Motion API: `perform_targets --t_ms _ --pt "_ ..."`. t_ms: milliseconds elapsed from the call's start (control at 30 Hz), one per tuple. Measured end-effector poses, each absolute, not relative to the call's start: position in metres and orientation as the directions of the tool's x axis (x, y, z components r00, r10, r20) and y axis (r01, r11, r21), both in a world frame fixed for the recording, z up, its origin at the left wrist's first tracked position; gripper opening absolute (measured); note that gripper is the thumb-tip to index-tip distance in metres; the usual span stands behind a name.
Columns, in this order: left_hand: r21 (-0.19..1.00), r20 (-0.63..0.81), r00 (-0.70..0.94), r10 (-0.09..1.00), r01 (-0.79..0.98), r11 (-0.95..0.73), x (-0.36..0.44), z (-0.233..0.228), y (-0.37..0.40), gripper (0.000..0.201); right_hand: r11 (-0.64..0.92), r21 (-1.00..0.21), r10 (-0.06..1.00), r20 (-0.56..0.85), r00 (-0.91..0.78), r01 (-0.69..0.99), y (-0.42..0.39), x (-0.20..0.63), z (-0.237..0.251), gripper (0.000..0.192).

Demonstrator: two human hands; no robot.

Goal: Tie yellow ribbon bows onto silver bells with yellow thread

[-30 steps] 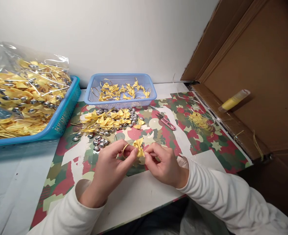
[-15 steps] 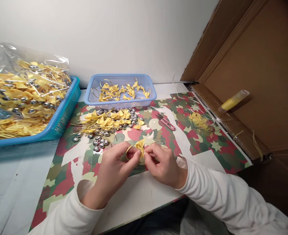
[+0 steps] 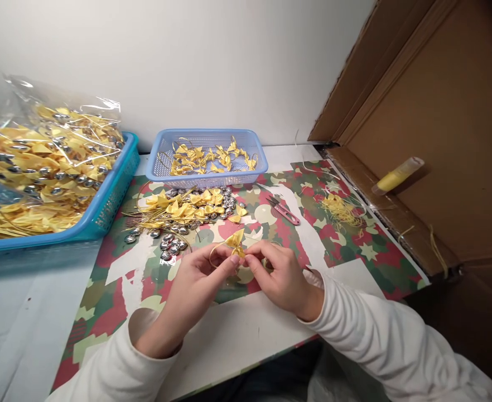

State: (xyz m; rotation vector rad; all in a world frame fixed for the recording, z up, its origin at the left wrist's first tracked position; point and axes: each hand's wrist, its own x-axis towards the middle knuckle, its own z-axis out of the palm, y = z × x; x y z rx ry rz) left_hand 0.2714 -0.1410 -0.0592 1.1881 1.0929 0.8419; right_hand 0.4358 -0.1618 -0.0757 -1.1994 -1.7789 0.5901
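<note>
1. At the far left, a teal basket point(image 3: 112, 204) stood on the desk point(image 3: 28, 312), filled with a clear plastic bag point(image 3: 49, 151) of yellow bows and silver beads.
2. Right of it, near the wall, a smaller light-blue basket point(image 3: 212, 178) held a few yellow bows with gold loops.
3. Just in front of that basket, a loose pile of bows point(image 3: 183, 209) and silver beads point(image 3: 170, 245) lay on a camouflage-patterned mat point(image 3: 116, 296) covering the desk.
4. The left hand point(image 3: 198, 279), in a white sleeve, had its fingers point(image 3: 233, 260) closed in a pinch on a yellow ribbon bow point(image 3: 234, 241) with a gold cord loop, holding it just above the mat, in front of the pile.
5. The right hand point(image 3: 281, 276) met it from the other side, its thumb and forefinger tips also pinched on the bow's knot, so the two hands touched at the bow.
6. Further right, a pair of pink thread snips point(image 3: 285, 211) lay on the mat, well apart from the hands.
7. Beyond them sat a tangle of yellow thread scraps point(image 3: 342, 209).
8. At the far right, a yellow tube point(image 3: 396, 176) rested on the flap of a cardboard box point(image 3: 459, 100).
</note>
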Motion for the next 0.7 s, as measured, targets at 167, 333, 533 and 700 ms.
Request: perform_targets --t_ms 167,333,533,700 --pt "0.963 -0.256 0.232 0.938 -0.021 0.268 0.271 -0.063 -0.140 0.025 0.431 -0.755 0.897 0.417 -0.145 0.495 -0.160 0.436 -0.074 0.015" --pt "0.940 -0.312 0.239 0.920 -0.065 0.335 0.270 -0.067 -0.140 0.028 0.457 -0.738 0.887 0.420 -0.192 0.497 -0.160 0.436 -0.075 0.017" --pt "0.923 -0.351 0.249 0.903 -0.068 0.378 0.269 -0.068 -0.139 0.032 0.509 -0.697 0.859 0.446 -0.250 0.506 -0.159 0.437 -0.082 0.018" --pt "0.937 -0.337 0.232 0.913 -0.013 0.349 0.269 -0.067 -0.138 0.027 0.560 -0.657 0.826 0.493 -0.274 0.504 -0.157 0.437 -0.084 0.020"
